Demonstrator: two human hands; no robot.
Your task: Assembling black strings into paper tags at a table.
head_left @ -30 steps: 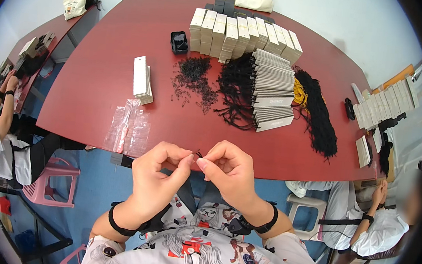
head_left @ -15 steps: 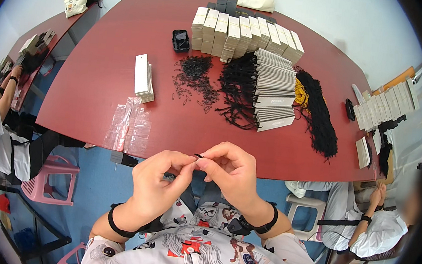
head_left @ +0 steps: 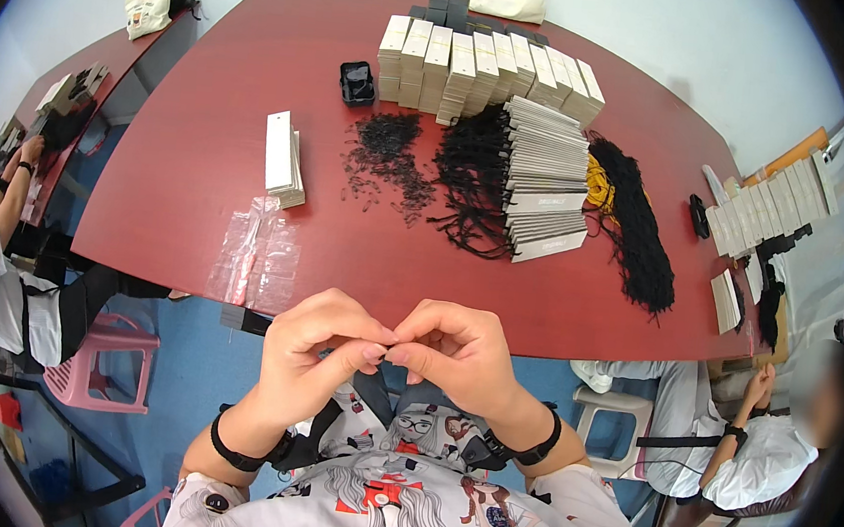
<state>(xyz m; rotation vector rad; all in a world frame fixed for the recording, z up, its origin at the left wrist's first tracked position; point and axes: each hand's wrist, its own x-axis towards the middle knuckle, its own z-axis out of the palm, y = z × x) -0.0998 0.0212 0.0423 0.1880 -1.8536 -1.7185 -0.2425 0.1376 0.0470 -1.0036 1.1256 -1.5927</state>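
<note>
Fingertip to fingertip, my left hand (head_left: 318, 357) and my right hand (head_left: 461, 359) meet just in front of the table's near edge. Both are closed in a pinch. A tiny dark bit shows between them, but the fingers hide most of it and its kind is unclear. Beyond them on the red table (head_left: 361, 268) lie a loose pile of small black pins (head_left: 387, 145) and a short stack of white card tags (head_left: 283, 159). To the right, a long row of tags (head_left: 549, 169) is fanned out with black cords (head_left: 472, 173) trailing from its left side.
Tall stacks of white tags (head_left: 459, 71) and a small black tray (head_left: 356, 84) stand farther back. A bundle of black cords (head_left: 634, 227) lies right of the fanned row. Clear tape (head_left: 261, 249) covers the near left edge. Other people sit at both sides, near a pink stool (head_left: 110, 362).
The small black thing that stuck up between my fingertips is now almost wholly covered. My fingers have shifted slightly lower and their pinch has changed.
</note>
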